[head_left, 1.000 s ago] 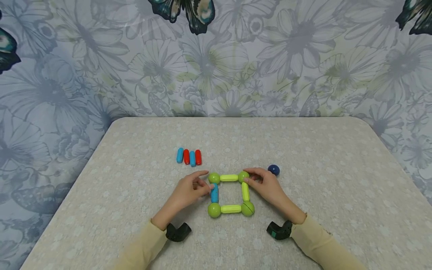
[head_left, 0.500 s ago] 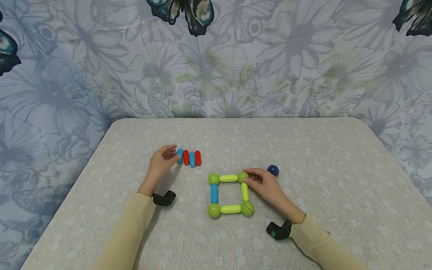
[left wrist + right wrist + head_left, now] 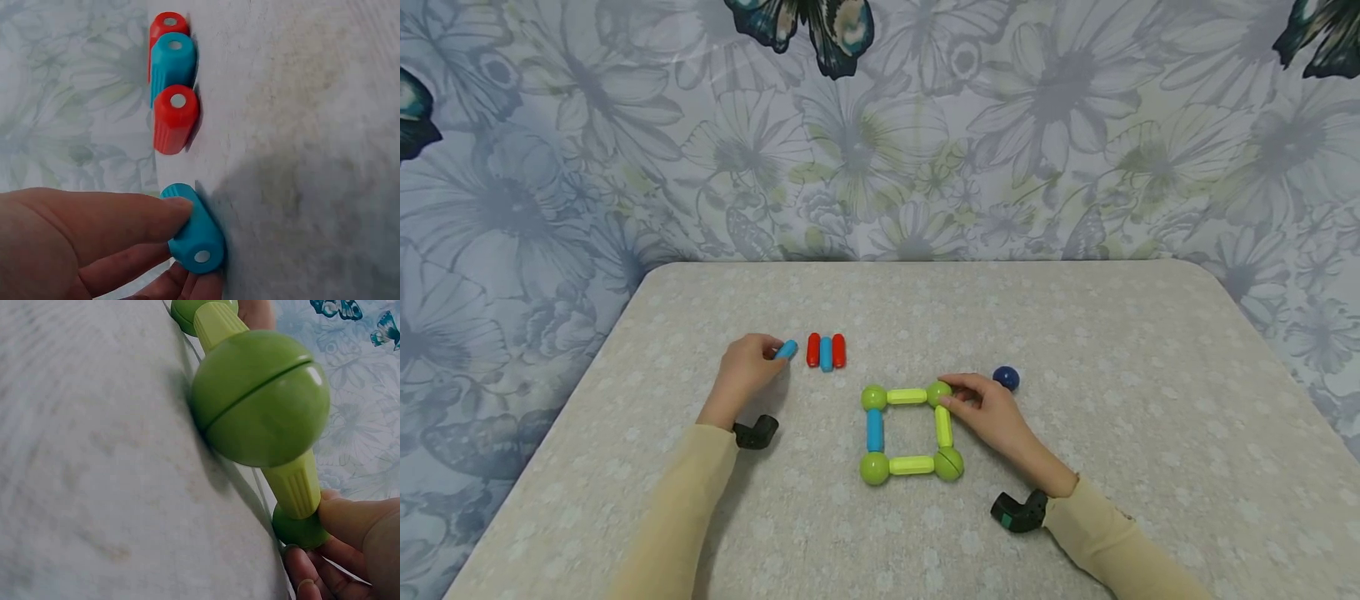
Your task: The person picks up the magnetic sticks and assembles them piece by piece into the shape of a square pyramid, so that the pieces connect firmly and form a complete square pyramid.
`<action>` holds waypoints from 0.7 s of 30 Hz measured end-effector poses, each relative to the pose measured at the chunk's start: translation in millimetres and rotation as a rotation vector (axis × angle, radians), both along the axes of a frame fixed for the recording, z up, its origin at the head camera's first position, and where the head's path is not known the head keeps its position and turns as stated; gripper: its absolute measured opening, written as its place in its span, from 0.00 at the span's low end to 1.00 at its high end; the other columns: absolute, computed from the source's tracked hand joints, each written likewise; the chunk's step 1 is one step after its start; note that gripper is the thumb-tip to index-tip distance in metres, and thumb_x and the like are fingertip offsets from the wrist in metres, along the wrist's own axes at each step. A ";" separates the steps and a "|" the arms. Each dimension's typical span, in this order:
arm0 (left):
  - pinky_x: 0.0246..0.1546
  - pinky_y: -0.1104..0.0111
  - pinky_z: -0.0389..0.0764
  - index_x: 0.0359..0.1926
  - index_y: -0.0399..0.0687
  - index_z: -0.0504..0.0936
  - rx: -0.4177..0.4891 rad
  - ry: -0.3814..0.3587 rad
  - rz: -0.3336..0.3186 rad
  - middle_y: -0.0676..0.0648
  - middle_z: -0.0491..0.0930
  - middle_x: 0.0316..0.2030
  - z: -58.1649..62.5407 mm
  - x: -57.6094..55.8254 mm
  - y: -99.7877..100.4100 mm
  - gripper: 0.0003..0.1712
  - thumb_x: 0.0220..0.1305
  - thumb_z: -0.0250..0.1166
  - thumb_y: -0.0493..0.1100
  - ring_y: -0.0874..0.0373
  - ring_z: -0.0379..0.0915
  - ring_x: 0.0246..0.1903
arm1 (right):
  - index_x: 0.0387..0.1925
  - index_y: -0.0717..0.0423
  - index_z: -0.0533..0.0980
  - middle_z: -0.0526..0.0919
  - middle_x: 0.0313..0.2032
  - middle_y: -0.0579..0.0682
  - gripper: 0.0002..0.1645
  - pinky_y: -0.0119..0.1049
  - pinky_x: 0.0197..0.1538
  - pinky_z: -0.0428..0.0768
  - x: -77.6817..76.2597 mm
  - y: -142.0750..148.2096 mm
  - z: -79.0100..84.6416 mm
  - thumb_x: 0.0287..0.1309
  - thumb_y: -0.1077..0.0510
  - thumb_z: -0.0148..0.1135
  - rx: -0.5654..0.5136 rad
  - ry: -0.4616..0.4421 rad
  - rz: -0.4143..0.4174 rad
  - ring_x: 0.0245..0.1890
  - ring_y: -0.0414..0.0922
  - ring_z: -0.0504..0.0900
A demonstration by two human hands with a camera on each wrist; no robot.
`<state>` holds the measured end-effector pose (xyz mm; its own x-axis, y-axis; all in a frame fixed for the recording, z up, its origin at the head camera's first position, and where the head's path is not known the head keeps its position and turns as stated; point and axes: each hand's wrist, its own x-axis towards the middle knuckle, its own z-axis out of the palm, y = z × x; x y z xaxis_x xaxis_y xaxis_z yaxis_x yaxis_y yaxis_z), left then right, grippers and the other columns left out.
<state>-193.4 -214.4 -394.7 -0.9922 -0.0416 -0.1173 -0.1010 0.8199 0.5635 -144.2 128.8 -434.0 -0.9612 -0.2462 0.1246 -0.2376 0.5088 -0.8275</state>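
My left hand (image 3: 772, 351) pinches a light blue rod (image 3: 787, 349) between thumb and fingers (image 3: 125, 215), just left of a row of red, blue and red rods (image 3: 826, 352). In the left wrist view the held blue rod (image 3: 190, 228) lies apart from the nearest red rod (image 3: 175, 119). A square frame (image 3: 912, 465) of green balls, three yellow-green rods and one blue rod (image 3: 874, 430) lies in the middle. My right hand (image 3: 952, 397) grips its far right green ball (image 3: 937, 392), seen small at the rod's end in the right wrist view (image 3: 300, 529).
A dark blue ball (image 3: 1006, 378) sits loose just beyond my right hand. The beige patterned table (image 3: 1075, 333) has rounded far corners and stands against a flowered curtain. Black wrist cameras (image 3: 756, 432) ride under both sleeves.
My left hand left the square's blue rod, went up-left to the row of rods and drew the leftmost blue rod away from it. My right hand stayed on the green ball.
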 end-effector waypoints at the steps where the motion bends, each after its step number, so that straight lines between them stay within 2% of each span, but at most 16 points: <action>1: 0.40 0.54 0.75 0.50 0.29 0.77 0.008 -0.009 -0.006 0.34 0.77 0.42 1.0 2.4 -2.2 0.18 0.63 0.61 0.39 0.43 0.72 0.40 | 0.49 0.57 0.79 0.80 0.34 0.46 0.19 0.33 0.32 0.74 0.0 0.3 -0.2 0.55 0.57 0.67 0.002 0.003 -0.001 0.32 0.41 0.76; 5: 0.44 0.54 0.74 0.53 0.29 0.74 0.121 -0.043 -0.012 0.33 0.75 0.47 2.5 13.1 -10.3 0.20 0.65 0.60 0.40 0.42 0.70 0.46 | 0.49 0.57 0.79 0.80 0.34 0.46 0.19 0.33 0.32 0.74 0.0 1.1 -1.2 0.55 0.57 0.67 0.005 0.009 0.001 0.32 0.41 0.75; 9: 0.47 0.56 0.74 0.57 0.30 0.70 0.352 -0.071 -0.041 0.34 0.73 0.50 3.3 27.8 -9.0 0.24 0.65 0.60 0.40 0.43 0.69 0.49 | 0.49 0.57 0.79 0.80 0.34 0.46 0.19 0.33 0.31 0.74 0.2 1.6 -1.6 0.55 0.57 0.67 0.001 0.008 0.003 0.32 0.41 0.75; 12: 0.48 0.59 0.73 0.59 0.32 0.69 0.560 -0.106 -0.109 0.37 0.74 0.50 2.3 42.4 1.2 0.26 0.63 0.63 0.41 0.47 0.71 0.48 | 0.49 0.58 0.79 0.80 0.34 0.46 0.19 0.33 0.31 0.74 0.2 1.6 -1.3 0.55 0.57 0.67 0.003 0.008 0.002 0.32 0.41 0.75; 15: 0.47 0.63 0.74 0.58 0.32 0.70 0.716 -0.163 -0.192 0.40 0.76 0.49 -2.5 58.0 17.0 0.27 0.61 0.65 0.41 0.51 0.73 0.47 | 0.49 0.58 0.79 0.80 0.34 0.46 0.19 0.33 0.32 0.74 0.0 1.3 -0.9 0.55 0.57 0.67 0.003 0.009 0.005 0.32 0.41 0.75; 18: 0.46 0.65 0.75 0.57 0.32 0.71 0.822 -0.214 -0.290 0.40 0.77 0.48 -8.7 71.3 34.2 0.27 0.60 0.66 0.39 0.52 0.74 0.46 | 0.49 0.58 0.79 0.80 0.34 0.46 0.19 0.33 0.32 0.74 -0.5 1.1 -0.8 0.55 0.57 0.67 0.005 0.011 0.009 0.32 0.41 0.76; 21: 0.47 0.64 0.76 0.56 0.32 0.73 0.895 -0.239 -0.378 0.40 0.77 0.48 -14.9 79.9 47.9 0.24 0.60 0.66 0.38 0.50 0.73 0.47 | 0.49 0.58 0.79 0.80 0.34 0.46 0.19 0.33 0.31 0.74 -0.9 1.0 -0.8 0.55 0.57 0.67 0.005 0.013 0.008 0.32 0.41 0.76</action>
